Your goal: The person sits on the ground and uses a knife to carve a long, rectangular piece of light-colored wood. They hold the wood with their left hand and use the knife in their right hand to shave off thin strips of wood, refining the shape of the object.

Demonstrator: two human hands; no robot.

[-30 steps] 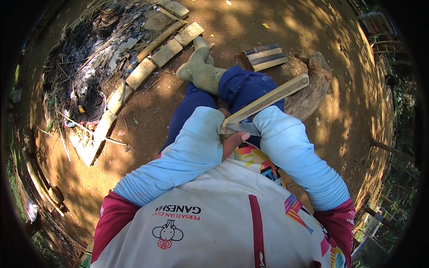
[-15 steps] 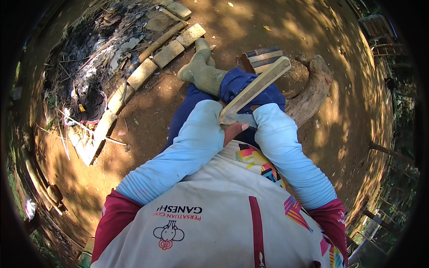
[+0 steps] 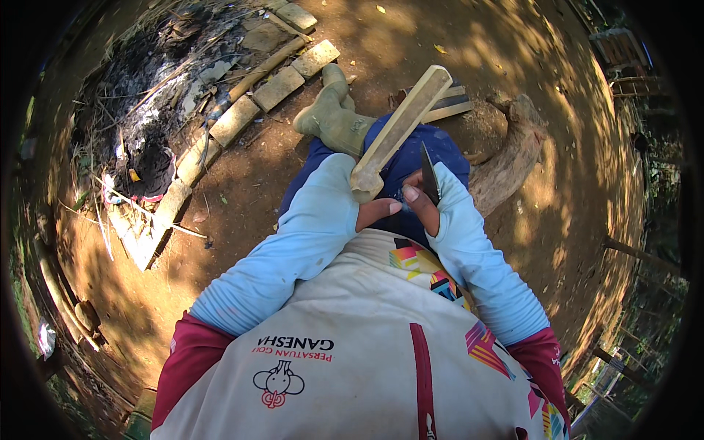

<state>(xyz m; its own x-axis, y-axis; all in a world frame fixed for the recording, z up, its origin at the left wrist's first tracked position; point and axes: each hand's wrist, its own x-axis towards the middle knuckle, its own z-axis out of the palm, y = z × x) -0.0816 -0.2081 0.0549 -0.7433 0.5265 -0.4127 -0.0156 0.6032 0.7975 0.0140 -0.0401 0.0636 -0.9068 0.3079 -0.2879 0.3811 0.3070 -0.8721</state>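
Observation:
A long, pale, flat-sided piece of wood (image 3: 403,128) with a shaped, knob-like near end slants up and away over my lap. My left hand (image 3: 376,213) grips it near that end; the thumb shows, while the sleeve and wood hide most of the fingers. To the right, my right hand (image 3: 423,208) is closed round a knife (image 3: 430,176), whose handle is mostly hidden in the palm. The dark blade points away from me, apart from the wood. Both thumbs point toward each other, with a small gap between them.
Beyond my knees lie several cut wood pieces (image 3: 449,105). A thick, curved log (image 3: 513,158) rests on the ground at the right. On the left, a row of bricks (image 3: 233,122) edges an ash heap (image 3: 143,117). My crossed legs wear green boots (image 3: 334,121).
The blade has left the wood's near end and turned to point away from me. My right hand has rolled, bringing its thumb into view. The wood has swung slightly left and steeper.

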